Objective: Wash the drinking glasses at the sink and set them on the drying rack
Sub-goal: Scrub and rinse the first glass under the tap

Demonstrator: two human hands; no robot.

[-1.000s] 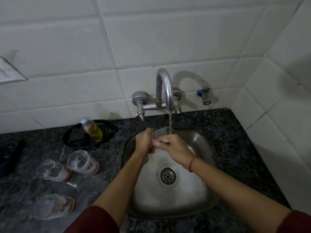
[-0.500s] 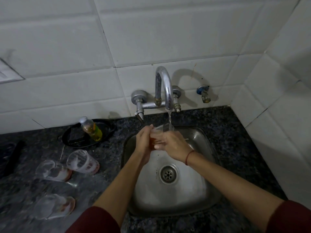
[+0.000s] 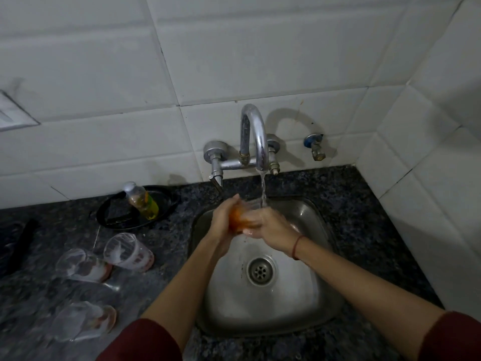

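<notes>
Over the steel sink (image 3: pixel 322 303) both hands hold one drinking glass (image 3: pixel 243 217), clear with an orange-tinted base, under the running stream from the chrome tap (image 3: pixel 256 134). My left hand (image 3: pixel 222 220) wraps its base from the left. My right hand (image 3: pixel 270 225) grips it from the right, near the rim. Three soapy glasses lie on their sides on the dark counter to the left: one (image 3: pixel 127 252) nearest the sink, one (image 3: pixel 83 265) further left, one (image 3: pixel 83 320) near the front edge. No drying rack is in view.
A black tray (image 3: pixel 112 217) with a small bottle of yellow-green liquid (image 3: pixel 141 201) sits at the back left of the speckled counter (image 3: pixel 364 217). A second small valve (image 3: pixel 316 149) sticks out of the white tiled wall. A dark object (image 3: pixel 20 246) lies at far left.
The glass has been turned in my hands, so its orange base now shows between them. Both hands stay under the stream; the view has shifted down slightly.
</notes>
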